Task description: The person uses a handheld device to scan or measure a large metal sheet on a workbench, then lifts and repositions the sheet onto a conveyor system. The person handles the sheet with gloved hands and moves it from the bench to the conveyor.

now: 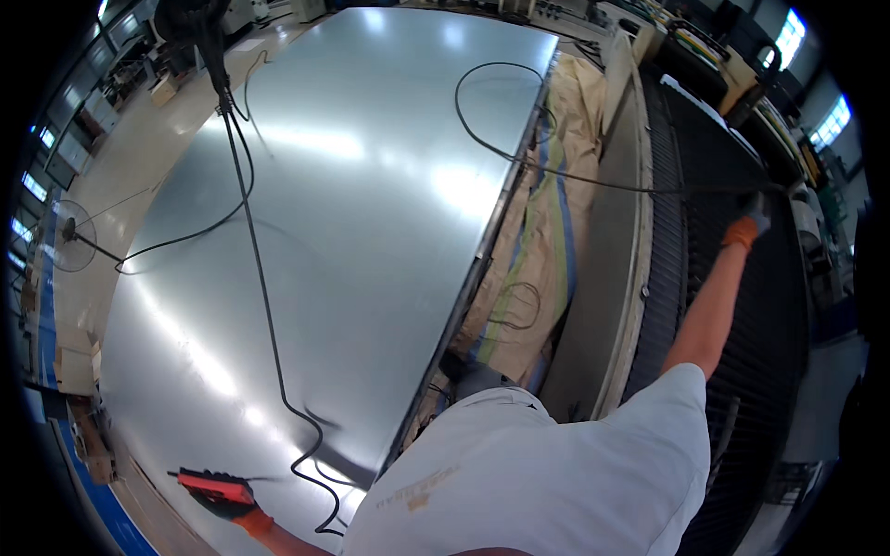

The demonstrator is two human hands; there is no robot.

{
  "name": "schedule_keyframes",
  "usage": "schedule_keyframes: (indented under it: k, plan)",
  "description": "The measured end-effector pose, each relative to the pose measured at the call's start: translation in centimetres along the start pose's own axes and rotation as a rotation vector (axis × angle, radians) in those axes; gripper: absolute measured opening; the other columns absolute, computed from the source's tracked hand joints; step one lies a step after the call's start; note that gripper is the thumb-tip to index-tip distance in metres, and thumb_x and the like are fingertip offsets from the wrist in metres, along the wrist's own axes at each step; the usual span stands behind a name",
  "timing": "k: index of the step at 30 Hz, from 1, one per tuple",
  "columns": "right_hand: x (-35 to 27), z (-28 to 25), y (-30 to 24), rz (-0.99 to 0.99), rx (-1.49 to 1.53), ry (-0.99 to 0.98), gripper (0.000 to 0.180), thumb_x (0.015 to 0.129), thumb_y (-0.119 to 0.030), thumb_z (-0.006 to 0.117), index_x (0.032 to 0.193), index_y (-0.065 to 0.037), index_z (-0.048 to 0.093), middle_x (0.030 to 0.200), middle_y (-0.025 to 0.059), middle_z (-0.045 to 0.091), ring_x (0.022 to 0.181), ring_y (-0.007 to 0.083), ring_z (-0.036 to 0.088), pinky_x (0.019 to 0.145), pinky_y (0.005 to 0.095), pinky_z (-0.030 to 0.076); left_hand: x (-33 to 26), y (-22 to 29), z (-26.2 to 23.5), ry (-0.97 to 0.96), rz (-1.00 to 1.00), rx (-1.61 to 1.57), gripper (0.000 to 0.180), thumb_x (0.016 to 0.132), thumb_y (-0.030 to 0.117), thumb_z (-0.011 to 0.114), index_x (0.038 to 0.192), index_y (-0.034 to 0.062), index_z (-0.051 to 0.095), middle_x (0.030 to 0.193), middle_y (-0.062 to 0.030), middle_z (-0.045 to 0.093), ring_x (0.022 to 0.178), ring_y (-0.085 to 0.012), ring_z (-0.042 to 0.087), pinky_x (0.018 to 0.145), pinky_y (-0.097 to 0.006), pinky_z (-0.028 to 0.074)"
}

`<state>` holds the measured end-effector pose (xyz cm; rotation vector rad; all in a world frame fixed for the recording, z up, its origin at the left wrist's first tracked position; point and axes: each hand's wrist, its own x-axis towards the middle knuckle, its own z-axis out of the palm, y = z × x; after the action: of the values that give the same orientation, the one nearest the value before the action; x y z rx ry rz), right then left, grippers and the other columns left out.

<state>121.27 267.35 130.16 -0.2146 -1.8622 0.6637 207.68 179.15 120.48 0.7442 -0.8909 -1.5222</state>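
Observation:
A large shiny metal sheet point(352, 241) spreads out in front of me and to my left. Over its near left part, my left hand point(227, 500), in a dark glove with an orange cuff, is closed around a red handheld device point(218, 485) with a short black tip. My right arm reaches far out to the right. At its end, my right hand point(756, 218), in a grey glove with an orange cuff, appears closed on a thin black cable point(612, 185). That cable loops over the sheet's right edge and runs across to the hand; the fingers are small and dark there.
A dark lifting rig point(199, 37) hangs at the upper left, its black cable point(260, 278) trailing down over the sheet. Tan striped sacking point(528, 241) lies beside the sheet. A ribbed black machine bed point(732, 306) stands right. A round fan point(72, 234) is far left.

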Motion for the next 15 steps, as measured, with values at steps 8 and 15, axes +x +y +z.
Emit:
schedule_keyframes:
  k: [8, 15]
  plan:
    - [8.3, -35.6, -2.1, 0.055, 0.198, 0.184, 0.024, 0.097, -0.015, 0.065, 0.115, -0.002, 0.074, 0.103, 0.0092, 0.076, 0.093, 0.0166, 0.071, 0.081, 0.0312, 0.058, -1.4, -1.1, 4.3, -0.016, -0.053, 0.093, 0.050, 0.109, 0.038, 0.046, 0.154, 0.0157, 0.044, 0.098, -0.0012, 0.057, 0.067, -0.0123, 0.049, 0.058, -0.027, 0.043]
    - [-1.7, -35.1, -6.1, -0.193, -0.270, 0.221, 0.035, 0.093, -0.017, 0.073, 0.119, 0.006, 0.071, 0.114, 0.0156, 0.074, 0.103, 0.0239, 0.069, 0.092, 0.0357, 0.051, -0.6, -0.7, -0.1, -0.219, -0.191, -0.113, 0.042, 0.107, 0.043, 0.047, 0.127, 0.0060, 0.050, 0.073, 0.0027, 0.043, 0.055, -0.0083, 0.039, 0.048, -0.024, 0.033]
